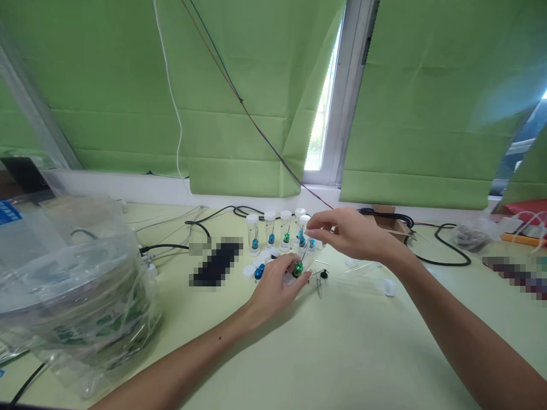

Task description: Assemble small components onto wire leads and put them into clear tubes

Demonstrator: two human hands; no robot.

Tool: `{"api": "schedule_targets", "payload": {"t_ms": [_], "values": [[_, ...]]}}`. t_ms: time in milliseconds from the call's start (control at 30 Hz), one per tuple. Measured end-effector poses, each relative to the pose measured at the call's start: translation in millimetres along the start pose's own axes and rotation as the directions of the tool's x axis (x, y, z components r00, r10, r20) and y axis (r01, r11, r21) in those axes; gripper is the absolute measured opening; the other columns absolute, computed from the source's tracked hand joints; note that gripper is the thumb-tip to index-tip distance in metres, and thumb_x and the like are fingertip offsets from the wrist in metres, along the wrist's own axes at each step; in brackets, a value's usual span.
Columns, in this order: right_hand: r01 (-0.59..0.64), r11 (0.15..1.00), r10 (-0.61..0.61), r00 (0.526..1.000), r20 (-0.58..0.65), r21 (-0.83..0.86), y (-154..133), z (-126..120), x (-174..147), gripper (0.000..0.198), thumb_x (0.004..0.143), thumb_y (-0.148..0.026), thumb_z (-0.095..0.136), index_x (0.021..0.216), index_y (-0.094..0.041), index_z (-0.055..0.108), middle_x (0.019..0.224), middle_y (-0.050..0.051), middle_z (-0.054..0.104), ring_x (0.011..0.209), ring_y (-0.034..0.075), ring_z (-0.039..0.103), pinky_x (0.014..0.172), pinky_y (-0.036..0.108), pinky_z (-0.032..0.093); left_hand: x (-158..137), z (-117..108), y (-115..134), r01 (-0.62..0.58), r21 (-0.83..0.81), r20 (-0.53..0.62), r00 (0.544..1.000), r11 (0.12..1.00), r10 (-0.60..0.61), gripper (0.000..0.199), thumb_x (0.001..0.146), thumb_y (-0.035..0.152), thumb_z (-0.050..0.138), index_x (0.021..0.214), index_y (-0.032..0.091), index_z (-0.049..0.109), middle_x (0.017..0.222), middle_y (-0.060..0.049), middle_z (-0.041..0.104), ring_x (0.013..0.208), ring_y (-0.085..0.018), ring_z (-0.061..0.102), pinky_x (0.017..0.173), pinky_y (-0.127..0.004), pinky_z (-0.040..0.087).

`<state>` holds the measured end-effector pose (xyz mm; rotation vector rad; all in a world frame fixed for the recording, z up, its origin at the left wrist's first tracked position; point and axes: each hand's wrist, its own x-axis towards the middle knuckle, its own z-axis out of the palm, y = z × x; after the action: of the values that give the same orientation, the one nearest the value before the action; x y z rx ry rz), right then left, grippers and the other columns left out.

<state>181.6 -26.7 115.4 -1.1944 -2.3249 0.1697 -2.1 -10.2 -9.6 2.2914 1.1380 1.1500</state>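
While the left hand [276, 282] holds a little green piece [298, 270] between its thumb and fingers, the right hand [350, 230] is up above it. The green piece is low over the middle of the table [342, 353], with a thin stick [305, 249] poking up from it. The right fingertips are close together near the top of the stick, but I cannot tell if they pinch it.

To do this well, hold the green piece snug and level, and let the right hand make only small, soft moves. Pulling the stick sideways could bend it, I think. Resting the left wrist on the table should help stop wobbles.

Tall clear tubes [253, 233] stand in a row just behind the hands, so a push forward could tip one. Blue balls [259, 271] and white caps [249, 271] lie beside the left fingers, and a black knob [324, 274] sits on the other side. Farther right are a loose white cap [388, 287] and a black cord [444, 263]. A big plastic bag [81, 285] fills the left side. The most room is toward the body, between the two arms.
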Motion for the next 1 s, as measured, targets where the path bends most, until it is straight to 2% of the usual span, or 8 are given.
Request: {"api": "schedule_targets", "payload": {"t_ms": [133, 267, 400, 667, 800, 1000], "values": [[0.024, 0.996, -0.020, 0.999, 0.049, -0.083, 0.7, 5.3, -1.6, 0.019, 0.087, -0.036, 0.061, 0.090, -0.021, 0.072, 0.092, 0.004, 0.072, 0.078, 0.017, 0.063, 0.065, 0.026, 0.043, -0.3, -1.1, 0.6, -0.019, -0.013, 0.002, 1.000, 1.000, 0.020, 0.022, 0.084, 0.040, 0.057, 0.088, 0.019, 0.060, 0.071, 0.001, 0.055, 0.063, -0.014, 0.045, 0.061, -0.027, 0.036], [0.042, 0.996, -0.032, 0.991, 0.132, -0.076, 4.1, 9.1, -0.2, 0.012, 0.086, -0.026, 0.062, 0.085, -0.020, 0.072, 0.083, 0.002, 0.072, 0.072, 0.016, 0.062, 0.062, 0.025, 0.042, -0.6, -1.7, 2.7, -0.034, -0.006, 0.007, 0.999, 0.999, 0.034, 0.022, 0.084, 0.040, 0.057, 0.087, 0.019, 0.061, 0.069, 0.001, 0.054, 0.062, -0.014, 0.046, 0.060, -0.026, 0.036], [0.072, 0.995, -0.064, 0.990, 0.123, -0.062, 6.7, 9.7, 1.7, 0.012, 0.085, -0.021, 0.061, 0.080, -0.019, 0.072, 0.080, 0.002, 0.072, 0.073, 0.015, 0.062, 0.064, 0.025, 0.042, -0.8, -1.1, 3.5, -0.044, 0.016, 0.014, 0.999, 0.999, 0.044, 0.022, 0.084, 0.041, 0.057, 0.084, 0.019, 0.062, 0.070, 0.000, 0.056, 0.064, -0.015, 0.047, 0.060, -0.027, 0.035], [0.141, 0.988, -0.126, 0.973, 0.194, -0.065, 5.3, 13.5, 3.2, 0.015, 0.084, -0.015, 0.059, 0.075, -0.018, 0.071, 0.075, 0.001, 0.071, 0.068, 0.014, 0.058, 0.063, 0.025, 0.038, -3.0, -0.4, 2.5, -0.084, 0.014, 0.031, 0.996, 0.996, 0.083, 0.020, 0.083, 0.039, 0.059, 0.087, 0.020, 0.062, 0.071, 0.000, 0.054, 0.063, -0.014, 0.047, 0.061, -0.026, 0.036], [0.150, 0.988, -0.142, 0.979, 0.148, -0.046, 7.6, 14.4, 4.6, 0.016, 0.084, -0.014, 0.059, 0.073, -0.018, 0.070, 0.073, 0.000, 0.070, 0.065, 0.013, 0.056, 0.061, 0.024, 0.038, -2.1, -1.1, 3.6, -0.060, 0.019, 0.036, 0.998, 0.998, 0.059, 0.022, 0.083, 0.041, 0.058, 0.089, 0.020, 0.061, 0.070, 0.000, 0.055, 0.063, -0.014, 0.047, 0.060, -0.026, 0.036], [0.132, 0.987, -0.136, 0.990, -0.037, -0.095, 12.3, 6.4, 5.4, 0.016, 0.085, -0.015, 0.059, 0.073, -0.018, 0.068, 0.072, 0.000, 0.068, 0.066, 0.012, 0.056, 0.065, 0.025, 0.040, 0.4, -3.1, 2.0, 0.002, -0.007, 0.000, 1.000, 1.000, -0.002, 0.025, 0.082, 0.044, 0.059, 0.084, 0.019, 0.059, 0.068, 0.001, 0.055, 0.062, -0.014, 0.048, 0.058, -0.026, 0.035]]}}
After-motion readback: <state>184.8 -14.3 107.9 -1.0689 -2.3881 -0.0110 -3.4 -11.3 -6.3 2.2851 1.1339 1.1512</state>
